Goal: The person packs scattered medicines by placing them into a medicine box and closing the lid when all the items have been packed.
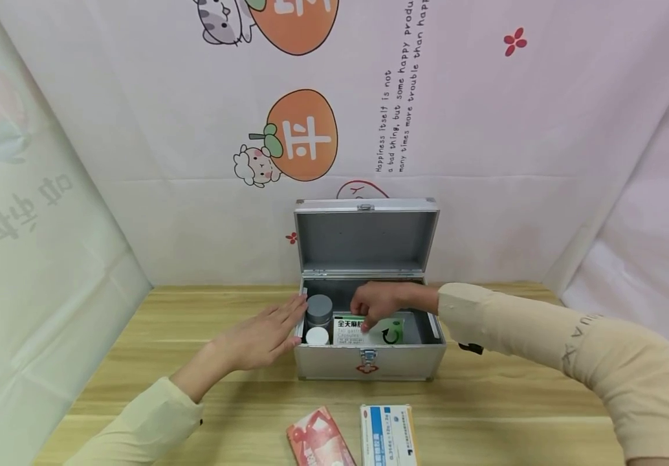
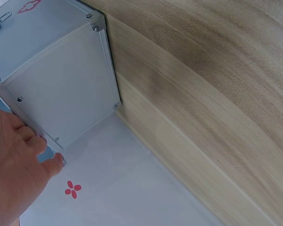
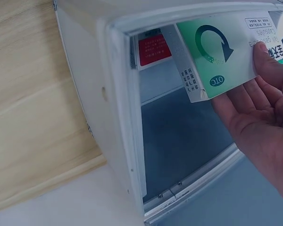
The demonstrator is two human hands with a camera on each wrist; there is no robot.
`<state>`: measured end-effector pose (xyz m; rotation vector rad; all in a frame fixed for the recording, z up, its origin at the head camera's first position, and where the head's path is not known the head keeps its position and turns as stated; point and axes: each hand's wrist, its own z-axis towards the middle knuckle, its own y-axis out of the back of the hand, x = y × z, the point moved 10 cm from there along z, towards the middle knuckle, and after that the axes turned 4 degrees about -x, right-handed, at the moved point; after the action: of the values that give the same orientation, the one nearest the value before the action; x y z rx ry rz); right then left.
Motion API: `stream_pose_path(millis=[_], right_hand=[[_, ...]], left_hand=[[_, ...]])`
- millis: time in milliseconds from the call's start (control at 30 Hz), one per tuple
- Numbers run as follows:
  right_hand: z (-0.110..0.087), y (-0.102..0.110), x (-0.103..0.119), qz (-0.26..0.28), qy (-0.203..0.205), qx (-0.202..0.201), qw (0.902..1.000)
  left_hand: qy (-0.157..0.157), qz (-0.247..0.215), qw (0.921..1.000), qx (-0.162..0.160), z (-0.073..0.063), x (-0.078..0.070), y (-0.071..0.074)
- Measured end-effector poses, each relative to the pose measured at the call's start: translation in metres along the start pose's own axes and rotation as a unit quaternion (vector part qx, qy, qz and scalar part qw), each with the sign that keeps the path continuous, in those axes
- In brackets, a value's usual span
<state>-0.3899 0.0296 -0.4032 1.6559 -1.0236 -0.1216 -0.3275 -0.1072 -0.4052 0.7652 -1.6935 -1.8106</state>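
A silver metal first-aid case (image 1: 334, 364) stands on the table with its lid (image 1: 366, 241) raised. Inside, my right hand (image 1: 378, 303) pinches a green and white medicine box (image 3: 236, 52), thumb on its printed face and fingers behind. At the case's left rim my left hand (image 1: 259, 336) rests with fingers extended; in the left wrist view its fingertips lie along the top edge. Left of the medicine box are a grey-lidded bottle (image 1: 319, 308) and a white-capped bottle (image 1: 317, 336). The right wrist view also shows part of a red and white box (image 3: 153, 51) within the case.
On the wooden table (image 1: 241, 414), a pink-red box (image 1: 319, 440) and a blue and white medicine box (image 1: 389, 437) lie in front of the case. A printed white cloth (image 1: 474, 162) hangs behind the raised lid, with more cloth at both sides.
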Motion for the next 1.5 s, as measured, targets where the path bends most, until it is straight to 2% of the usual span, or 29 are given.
stream_pose_path(millis=[400,700,833,1133,1500], right_hand=[[0.005,-0.011,-0.005,0.011,-0.019,0.029,0.9993],[0.009,-0.019,-0.004,0.0,-0.013,0.035,0.9993],[0.01,-0.021,-0.006,-0.013,-0.016,0.03,0.9993],[0.009,-0.017,-0.009,-0.077,-0.036,0.002,0.9964],[0.006,-0.015,-0.008,-0.071,-0.053,-0.01,0.996]], left_hand=[[-0.003,-0.009,1.0,-0.001,-0.001,-0.001,0.001],[-0.008,-0.007,0.9999,-0.003,0.0,-0.001,0.001],[-0.006,-0.007,1.0,-0.001,0.0,-0.001,0.001],[-0.003,-0.008,1.0,0.004,0.0,-0.002,0.002],[-0.008,-0.009,0.9999,0.006,0.0,-0.003,0.002]])
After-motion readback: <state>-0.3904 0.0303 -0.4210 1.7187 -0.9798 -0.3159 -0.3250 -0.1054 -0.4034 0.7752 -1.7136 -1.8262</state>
